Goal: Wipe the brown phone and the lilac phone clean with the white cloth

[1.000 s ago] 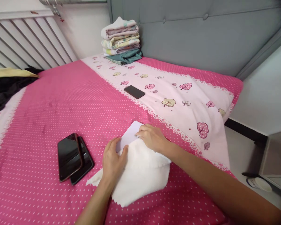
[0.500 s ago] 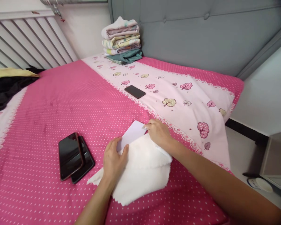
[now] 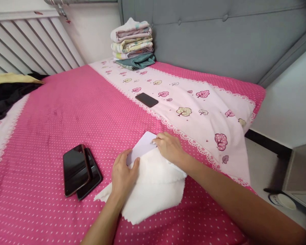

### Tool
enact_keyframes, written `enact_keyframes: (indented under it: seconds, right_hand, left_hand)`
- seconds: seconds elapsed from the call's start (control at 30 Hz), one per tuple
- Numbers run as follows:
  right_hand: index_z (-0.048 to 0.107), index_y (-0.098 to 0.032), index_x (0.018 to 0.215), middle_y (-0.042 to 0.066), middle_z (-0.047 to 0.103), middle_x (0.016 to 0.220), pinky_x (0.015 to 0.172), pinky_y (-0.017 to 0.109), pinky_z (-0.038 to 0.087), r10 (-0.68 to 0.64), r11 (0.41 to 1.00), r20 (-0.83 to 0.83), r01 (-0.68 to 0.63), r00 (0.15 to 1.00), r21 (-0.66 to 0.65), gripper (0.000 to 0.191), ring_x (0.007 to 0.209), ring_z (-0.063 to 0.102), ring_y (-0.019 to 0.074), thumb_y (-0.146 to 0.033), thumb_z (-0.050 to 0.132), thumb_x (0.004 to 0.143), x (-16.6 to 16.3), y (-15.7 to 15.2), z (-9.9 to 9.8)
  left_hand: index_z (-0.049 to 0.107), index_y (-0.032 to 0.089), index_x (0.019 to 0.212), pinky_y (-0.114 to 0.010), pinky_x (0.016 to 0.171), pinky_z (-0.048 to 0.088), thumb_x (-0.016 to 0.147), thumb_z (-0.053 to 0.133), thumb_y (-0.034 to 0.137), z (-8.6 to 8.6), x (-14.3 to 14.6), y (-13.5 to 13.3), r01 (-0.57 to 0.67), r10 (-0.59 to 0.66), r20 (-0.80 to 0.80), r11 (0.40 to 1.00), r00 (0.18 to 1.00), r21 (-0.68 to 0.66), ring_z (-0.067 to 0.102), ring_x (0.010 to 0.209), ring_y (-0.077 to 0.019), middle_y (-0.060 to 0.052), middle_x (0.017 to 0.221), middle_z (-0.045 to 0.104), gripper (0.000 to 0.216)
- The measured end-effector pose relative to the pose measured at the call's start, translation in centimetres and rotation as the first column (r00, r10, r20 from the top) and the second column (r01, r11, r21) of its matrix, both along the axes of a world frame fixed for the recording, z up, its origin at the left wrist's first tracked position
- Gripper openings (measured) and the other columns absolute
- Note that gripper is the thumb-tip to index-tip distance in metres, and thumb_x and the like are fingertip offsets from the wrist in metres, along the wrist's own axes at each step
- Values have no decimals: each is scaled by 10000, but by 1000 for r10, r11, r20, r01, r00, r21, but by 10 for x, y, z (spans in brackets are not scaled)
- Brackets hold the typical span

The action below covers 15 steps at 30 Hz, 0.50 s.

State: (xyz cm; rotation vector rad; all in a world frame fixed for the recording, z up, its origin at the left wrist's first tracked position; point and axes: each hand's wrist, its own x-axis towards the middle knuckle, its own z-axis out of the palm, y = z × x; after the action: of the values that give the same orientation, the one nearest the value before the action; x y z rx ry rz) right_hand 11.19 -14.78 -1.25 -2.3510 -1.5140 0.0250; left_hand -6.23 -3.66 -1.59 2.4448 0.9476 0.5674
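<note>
A pale lilac flat slab (image 3: 143, 145) with rounded corners lies on the bed, its near part under a white cloth (image 3: 153, 190). I cannot make out what kind of thing the slab is. My left hand (image 3: 124, 172) grips its left side, fingers along the edge and thumb on top at the cloth's border. At the far right corner, my right hand (image 3: 168, 146) pinches a fold of the cloth against the slab's surface. Left of my hands, a dark phone (image 3: 76, 170) rests askew on another black phone (image 3: 94, 177), screens up.
Farther off, a third phone (image 3: 147, 99) lies on the pale printed strip of the pink bedspread (image 3: 66, 112). Folded cloths (image 3: 132, 44) are stacked by the grey headboard (image 3: 206, 37). Dark clothing (image 3: 7, 95) lies at the left, near a radiator (image 3: 35, 44).
My right hand has shifted slightly left along the slab with the pinched cloth. My left hand and the phones look the same.
</note>
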Motion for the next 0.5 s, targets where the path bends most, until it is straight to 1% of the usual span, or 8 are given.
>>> enact_keyframes:
  seconds: [0.1,0.17,0.2,0.27,0.37,0.5]
  right_hand:
    - [700,-253,1048,63,643,951,695,300,406,-101,995,2,101,995,8,338,922,539,212,-175,392,930,4,0,-3]
    - [700,-247,1043,63,643,954,703,305,408,-124,992,5,124,992,23,335,929,540,214,-197,385,941,5,0,-4]
    - [700,-243,1039,62,644,957,701,305,408,-113,993,10,113,994,27,326,930,540,214,-210,390,943,4,0,-4]
    - [700,-226,1031,63,644,965,696,303,408,-50,998,25,49,998,32,298,939,536,214,-245,415,943,2,0,-3]
    - [704,-204,1006,62,647,973,689,294,406,87,995,39,-89,995,45,288,956,530,205,-284,433,946,-3,-1,0]
    - [713,-202,950,52,655,943,693,288,401,262,962,53,-266,964,67,320,893,533,176,-254,397,963,-9,-2,4]
  left_hand:
    - [573,145,1116,-445,926,448,819,514,370,0,0,0,1,-1,-3,1000,1000,3,561,1055,-285,-113,1104,633,377]
    - [572,148,1116,-445,921,451,822,512,367,1,0,0,3,-3,-2,1000,1000,8,563,1055,-285,-113,1101,634,371]
    - [572,150,1115,-445,919,453,823,511,366,1,0,0,5,-5,0,1000,1000,11,564,1054,-285,-112,1100,635,369]
    - [573,154,1115,-446,916,455,825,509,364,1,0,0,7,-7,5,1000,1000,16,565,1053,-284,-112,1101,636,364]
    - [575,154,1112,-447,916,453,827,509,367,0,0,0,7,-7,8,1000,1000,17,562,1058,-285,-116,1106,634,362]
    - [576,149,1108,-444,923,449,826,511,373,0,0,0,3,-4,9,1000,1000,11,559,1060,-285,-118,1109,630,366]
